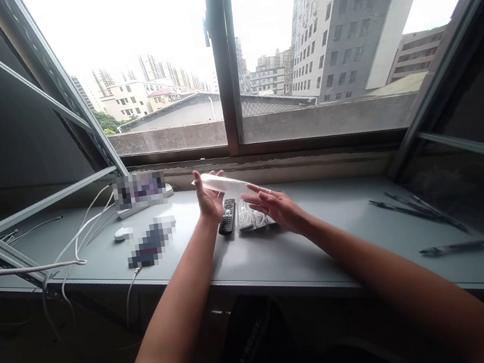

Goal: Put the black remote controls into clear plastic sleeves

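A whitish, see-through plastic sleeve (pixel 228 184) is held up above the desk, slanting down towards the right. My left hand (pixel 210 199) grips its left end, thumb raised in front and fingers behind. At the other end, my right hand (pixel 278 205) holds the sleeve between thumb and fingers. Below it on the desk lies a black remote control (pixel 228 216), near my left wrist. Beside the remote is a clear plastic packet (pixel 251 216) whose contents I cannot make out; my right hand partly covers it.
A grey desk (pixel 280 260) runs beneath a window. On the left are a white power strip (pixel 141 201), a blurred-out phone-like item (pixel 151 243), a white mouse (pixel 122 234) and loose white cables (pixel 74 241). Several pens (pixel 452 248) lie right. Metal frames (pixel 73 103) flank both sides.
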Tool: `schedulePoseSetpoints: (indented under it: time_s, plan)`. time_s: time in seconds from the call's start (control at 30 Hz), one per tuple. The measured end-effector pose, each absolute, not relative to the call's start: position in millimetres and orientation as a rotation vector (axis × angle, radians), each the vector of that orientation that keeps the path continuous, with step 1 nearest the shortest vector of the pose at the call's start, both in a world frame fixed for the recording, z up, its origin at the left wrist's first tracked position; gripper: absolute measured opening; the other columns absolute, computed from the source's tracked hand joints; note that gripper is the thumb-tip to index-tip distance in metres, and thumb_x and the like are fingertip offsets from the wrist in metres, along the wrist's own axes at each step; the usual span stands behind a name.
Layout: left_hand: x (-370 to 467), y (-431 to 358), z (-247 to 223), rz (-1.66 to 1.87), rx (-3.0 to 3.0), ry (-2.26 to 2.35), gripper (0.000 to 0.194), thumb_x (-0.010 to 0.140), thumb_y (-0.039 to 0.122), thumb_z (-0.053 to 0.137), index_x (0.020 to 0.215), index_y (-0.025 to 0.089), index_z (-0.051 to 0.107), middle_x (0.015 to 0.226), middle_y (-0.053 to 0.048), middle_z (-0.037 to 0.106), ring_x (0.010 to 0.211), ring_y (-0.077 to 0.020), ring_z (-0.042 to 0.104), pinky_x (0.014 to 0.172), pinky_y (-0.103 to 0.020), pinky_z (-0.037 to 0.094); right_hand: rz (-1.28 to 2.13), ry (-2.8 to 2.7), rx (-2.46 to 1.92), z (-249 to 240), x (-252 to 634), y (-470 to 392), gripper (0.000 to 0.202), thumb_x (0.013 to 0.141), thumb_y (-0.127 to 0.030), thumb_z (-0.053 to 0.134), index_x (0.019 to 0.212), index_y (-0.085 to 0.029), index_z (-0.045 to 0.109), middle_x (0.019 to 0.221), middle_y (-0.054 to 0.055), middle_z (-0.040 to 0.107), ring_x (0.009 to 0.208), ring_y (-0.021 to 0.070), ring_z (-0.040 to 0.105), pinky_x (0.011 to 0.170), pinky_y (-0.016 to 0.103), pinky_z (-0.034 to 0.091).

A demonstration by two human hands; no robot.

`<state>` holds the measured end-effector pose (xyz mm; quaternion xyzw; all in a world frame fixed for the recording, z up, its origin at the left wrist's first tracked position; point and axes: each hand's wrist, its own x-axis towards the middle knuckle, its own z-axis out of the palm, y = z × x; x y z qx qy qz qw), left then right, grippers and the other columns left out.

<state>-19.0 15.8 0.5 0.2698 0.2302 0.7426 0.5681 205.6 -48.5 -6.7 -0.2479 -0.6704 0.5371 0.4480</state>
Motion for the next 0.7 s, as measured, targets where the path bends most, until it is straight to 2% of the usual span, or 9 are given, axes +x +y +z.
schedulePoseSetpoints:
  time_s: [0.13, 0.23, 0.37, 0.5, 0.6, 0.7]
  plan:
    - [-3.7, 3.1, 1.1, 1.4, 0.841, 0.472, 0.046, 0.098, 0.053, 0.08, 0.128, 0.019, 0.077, 0.134, -0.018, 0.077, 0.125, -0.0339, 0.075, 0.102, -0.043, 0.059, 1.572, -1.552, -0.524, -2.1, 206.5, -49.2, 0.074, 0.107, -0.073, 0.047, 0.168, -0.031, 0.053, 0.157, 0.009, 0.068, 0.149, 0.0336, 0.063, 0.124, 0.062, 0.048]
    - [2.6, -2.2, -1.6, 1.2, 0.915, 0.514, 0.038, 0.093, 0.035, 0.086, 0.126, 0.018, 0.08, 0.126, -0.018, 0.08, 0.111, -0.0357, 0.079, 0.093, -0.043, 0.06, 1.585, -1.57, -0.552, 1.6, 210.3, -51.4, 0.071, 0.108, -0.074, 0.037, 0.162, -0.033, 0.06, 0.155, 0.007, 0.071, 0.146, 0.034, 0.066, 0.117, 0.062, 0.054]
    - [1.3, 2.5, -3.8, 1.253, 0.989, 0.56, 0.032, 0.09, 0.035, 0.088, 0.113, 0.015, 0.083, 0.108, -0.015, 0.083, 0.088, -0.0277, 0.079, 0.08, -0.036, 0.057, 1.571, -1.615, -0.593, 4.5, 213.6, -52.8, 0.073, 0.108, -0.076, 0.032, 0.16, -0.034, 0.063, 0.157, 0.006, 0.069, 0.143, 0.0348, 0.068, 0.113, 0.06, 0.057]
    - [-1.7, 9.7, -2.9, 1.455, 0.878, 0.539, 0.022, 0.091, 0.033, 0.087, 0.102, 0.015, 0.081, 0.108, -0.011, 0.082, 0.085, -0.0192, 0.076, 0.08, -0.032, 0.054, 1.605, -1.626, -0.558, 6.0, 213.4, -53.3, 0.077, 0.108, -0.078, 0.031, 0.164, -0.033, 0.057, 0.163, 0.006, 0.064, 0.144, 0.036, 0.067, 0.114, 0.062, 0.056]
    - [-0.5, 7.8, -2.9, 1.432, 0.839, 0.508, 0.022, 0.091, 0.033, 0.088, 0.102, 0.017, 0.08, 0.11, -0.009, 0.081, 0.09, -0.0193, 0.076, 0.084, -0.032, 0.055, 1.642, -1.607, -0.479, 6.6, 212.4, -54.2, 0.076, 0.108, -0.077, 0.035, 0.166, -0.034, 0.055, 0.167, 0.007, 0.06, 0.147, 0.0368, 0.065, 0.117, 0.064, 0.054]
    - [2.1, 3.3, -3.9, 1.247, 0.867, 0.512, 0.028, 0.092, 0.037, 0.088, 0.108, 0.016, 0.081, 0.113, -0.012, 0.081, 0.097, -0.0243, 0.078, 0.085, -0.034, 0.057, 1.602, -1.628, -0.496, 6.0, 211.1, -54.1, 0.076, 0.107, -0.079, 0.034, 0.163, -0.034, 0.057, 0.169, 0.007, 0.057, 0.147, 0.0379, 0.064, 0.116, 0.065, 0.054]
